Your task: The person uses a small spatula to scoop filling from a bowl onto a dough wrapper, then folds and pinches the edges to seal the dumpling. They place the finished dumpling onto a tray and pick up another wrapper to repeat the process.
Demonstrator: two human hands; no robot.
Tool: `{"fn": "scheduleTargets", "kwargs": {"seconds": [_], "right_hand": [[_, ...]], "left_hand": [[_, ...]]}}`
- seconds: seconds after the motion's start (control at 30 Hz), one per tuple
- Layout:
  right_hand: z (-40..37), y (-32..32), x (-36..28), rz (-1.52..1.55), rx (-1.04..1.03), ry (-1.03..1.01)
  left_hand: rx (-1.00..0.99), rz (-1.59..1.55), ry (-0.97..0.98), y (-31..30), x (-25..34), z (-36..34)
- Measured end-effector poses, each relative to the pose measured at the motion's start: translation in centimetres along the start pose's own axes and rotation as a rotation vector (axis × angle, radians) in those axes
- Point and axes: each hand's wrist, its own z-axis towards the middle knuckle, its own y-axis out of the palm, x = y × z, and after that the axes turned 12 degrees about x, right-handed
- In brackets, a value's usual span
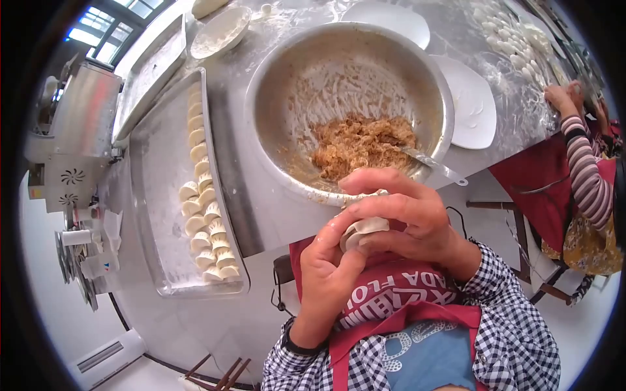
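Observation:
Both hands meet in front of the apron, just below the near rim of a large metal bowl (274,140). Between them is a folded dumpling (362,229) of pale dough. My left hand (326,260) is closed round its left side, the thumb pressed on the dough. From the right, my right hand (417,221) pinches the dough's edge, its fingers curled over the top. Brown minced filling (365,146) lies in the bowl, with a metal spoon (433,166) resting in it, handle over the rim. Some fingertips are hidden behind others.
Left of the bowl, a metal tray (153,215) holds rows of shaped dumplings (212,228). Another tray (153,72) and a floury bowl (222,31) stand behind. White plates (466,104) sit right of the bowl. At far right, another person's hands (566,98) are near small dough pieces (515,42).

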Motion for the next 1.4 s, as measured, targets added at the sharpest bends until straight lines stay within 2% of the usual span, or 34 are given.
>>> {"fn": "scheduleTargets", "kwargs": {"seconds": [0.27, 0.37, 0.43, 0.47, 0.57, 0.67, 0.73, 0.83, 0.97, 1.03, 1.17, 1.27, 1.33, 1.4], "right_hand": [[-0.8, -0.5, 0.5, 0.129, -0.001, -0.055], [-0.9, -0.1, 0.1, 0.069, 0.095, -0.050], [-0.7, 0.4, -0.3, 0.043, 0.196, -0.095], [-0.7, 0.4, -0.3, 0.045, 0.198, -0.099], [-0.7, -0.2, 0.1, -0.029, 0.142, -0.148], [-0.9, -0.6, 0.2, -0.070, 0.119, -0.207], [-1.0, -0.8, 0.1, -0.062, 0.106, -0.199], [-1.1, -1.1, 0.2, -0.084, 0.091, -0.200], [-1.0, -1.0, -0.2, -0.039, 0.119, -0.112], [-0.9, -1.0, -0.3, -0.025, 0.122, -0.090], [-1.1, -1.1, 0.3, -0.041, 0.097, -0.148], [-1.1, -0.7, 0.4, 0.003, 0.158, -0.082], [-1.0, -0.4, 0.3, -0.010, 0.197, -0.096], [-0.9, 0.1, 0.5, -0.019, 0.207, -0.106]], "left_hand": [[-0.024, 0.071, 0.060, 0.9, 0.5, -0.3], [-0.006, -0.051, -0.006, 0.9, 0.1, -0.2], [-0.021, -0.417, -0.173, 0.5, -0.3, -0.3], [-0.023, -0.415, -0.169, 0.6, -0.4, -0.3], [-0.021, -0.372, -0.112, 0.9, -0.5, -0.6], [0.011, -0.184, -0.025, 1.3, -0.6, -1.0], [0.014, 0.142, 0.185, 1.4, -0.9, -1.0], [0.003, 0.235, 0.207, 1.6, -0.6, -1.0], [-0.006, 0.142, 0.152, 1.7, -0.5, -0.7], [-0.025, 0.162, 0.196, 1.9, -0.2, -0.6], [-0.003, 0.206, 0.222, 2.0, -0.3, -0.3], [-0.007, 0.093, 0.105, 1.5, -0.6, 0.2], [-0.083, -0.431, -0.147, 0.7, -1.6, 0.7], [-0.078, -0.485, -0.169, 0.7, -1.7, 0.8]]}}
